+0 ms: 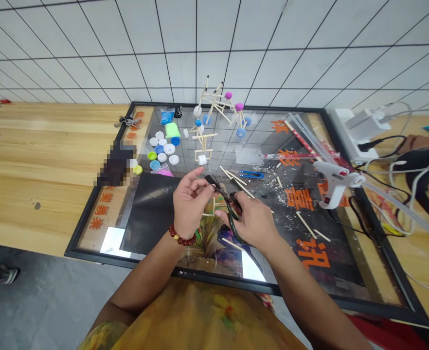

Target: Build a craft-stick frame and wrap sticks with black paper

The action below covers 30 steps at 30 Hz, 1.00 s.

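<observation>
In the head view my right hand [254, 219] is wrapped round the handles of a pair of dark scissors [232, 214]. The blades point up and left towards my left hand [191, 199], which wears a red bead bracelet. Thumb and finger of that hand pinch a small black strip [210, 180], with the scissor blades at or against it; whether they cut into it I cannot tell. Below the hands lie thin wooden sticks [232, 244] on the glass top. A large black sheet [151, 209] lies left of my left hand.
Stick models with bottle-cap wheels [241, 132] stand near the tiled wall. Several bottle caps [169, 148] and green clay [172, 130] lie to their left. A blue cutter [251, 174] rests behind my hands. A white glue gun [333, 182], cables and a power strip [349, 131] occupy the right.
</observation>
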{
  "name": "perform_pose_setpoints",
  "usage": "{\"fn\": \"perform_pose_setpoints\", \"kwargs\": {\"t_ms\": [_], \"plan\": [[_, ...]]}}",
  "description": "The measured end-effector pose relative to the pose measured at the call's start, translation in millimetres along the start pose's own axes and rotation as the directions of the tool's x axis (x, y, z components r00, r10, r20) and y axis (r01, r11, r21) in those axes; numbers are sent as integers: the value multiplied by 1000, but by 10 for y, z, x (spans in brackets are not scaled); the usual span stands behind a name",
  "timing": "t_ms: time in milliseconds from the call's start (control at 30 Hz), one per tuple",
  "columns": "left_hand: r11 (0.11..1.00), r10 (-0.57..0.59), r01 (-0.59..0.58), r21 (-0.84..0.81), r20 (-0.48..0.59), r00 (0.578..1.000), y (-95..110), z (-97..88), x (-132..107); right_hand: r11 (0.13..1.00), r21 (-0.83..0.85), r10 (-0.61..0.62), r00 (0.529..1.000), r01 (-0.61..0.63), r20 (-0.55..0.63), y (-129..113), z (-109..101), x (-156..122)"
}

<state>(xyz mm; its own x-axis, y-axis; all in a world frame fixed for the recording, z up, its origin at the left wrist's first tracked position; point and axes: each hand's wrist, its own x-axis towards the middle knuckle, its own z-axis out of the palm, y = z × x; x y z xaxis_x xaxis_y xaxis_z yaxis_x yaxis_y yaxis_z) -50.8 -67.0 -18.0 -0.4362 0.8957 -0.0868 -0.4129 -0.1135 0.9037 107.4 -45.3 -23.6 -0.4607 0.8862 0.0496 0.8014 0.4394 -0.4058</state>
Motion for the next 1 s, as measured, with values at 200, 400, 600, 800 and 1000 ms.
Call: {"fn": "perform_pose_setpoints", "kwargs": {"t_ms": [200,400,600,800,1000], "plan": [[1000,1,-1,-2,0,1000,-5,3,7,1000,7,-4,1000,4,14,3,4,-6],[1000,6,-6,-23,9,1000,-6,-8,2,1000,-15,3,1000,-3,3,-3,9,-15],[1000,5,-5,-27,6,1000,-1,-2,-6,998,-70,-10,998,6,-63,14,38,-19],[1000,0,0,-25,3,1000,14,6,-11,994,-110,-40,984,21,-171,67,95,-21],[999,-4,4,-40,-4,1000,16,8,-5,983,-178,-90,960,43,-266,108,138,-23]]}}
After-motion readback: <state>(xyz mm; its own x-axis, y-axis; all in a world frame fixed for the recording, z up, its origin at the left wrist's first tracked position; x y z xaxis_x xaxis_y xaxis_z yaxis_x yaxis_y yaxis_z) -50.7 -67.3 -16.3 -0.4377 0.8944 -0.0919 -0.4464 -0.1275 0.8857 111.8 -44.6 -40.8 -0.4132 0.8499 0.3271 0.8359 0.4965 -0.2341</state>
